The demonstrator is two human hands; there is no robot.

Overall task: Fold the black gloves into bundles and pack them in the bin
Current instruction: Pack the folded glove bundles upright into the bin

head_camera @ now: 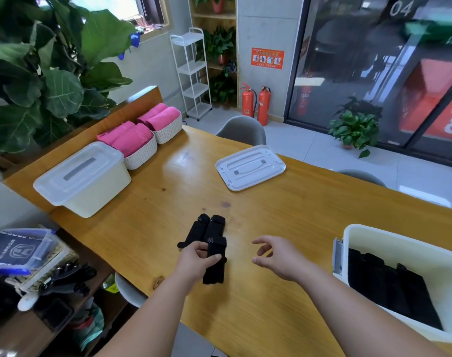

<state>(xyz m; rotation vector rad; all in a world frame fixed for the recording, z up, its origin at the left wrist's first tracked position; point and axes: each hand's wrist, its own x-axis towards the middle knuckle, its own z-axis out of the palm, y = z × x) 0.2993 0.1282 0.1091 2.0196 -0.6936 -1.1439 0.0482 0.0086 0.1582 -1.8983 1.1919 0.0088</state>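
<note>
Over table [284,222], left hand [197,261] pinches black gloves [211,234]; right hand [277,256] spread; glass [348,60] perhaps "04".

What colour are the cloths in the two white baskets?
Pink. The cloths show best in the head view, the only one.

Black gloves mid-table, white bin at 4 o'clock

The black gloves [210,238] lie side by side in a long narrow strip running from 12 to 6 o'clock, pinched near the middle by the left hand [197,262]. The open white bin [399,239] holds more black bundles [389,287], packed side by side in a row.
</note>
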